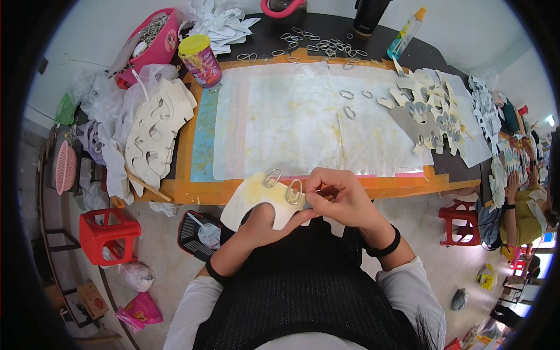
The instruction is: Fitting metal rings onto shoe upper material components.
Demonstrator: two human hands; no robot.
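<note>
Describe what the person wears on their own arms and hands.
Both hands are bare, with no gloves or rings that can be made out. The left hand has a thin black band at its wrist; the right hand has a wider black wristband. White sleeves are pushed up to about the elbows, leaving the forearms bare. A black mesh-textured garment covers the chest.

Pale tiled floor (157, 245) across lower frame. Orange-edged worktable (198, 175) at centre, dark tabletop (326, 26) behind it. Red plastic stools at lower left (108, 233) and right (461, 219). White wall (466, 23) along top.
</note>
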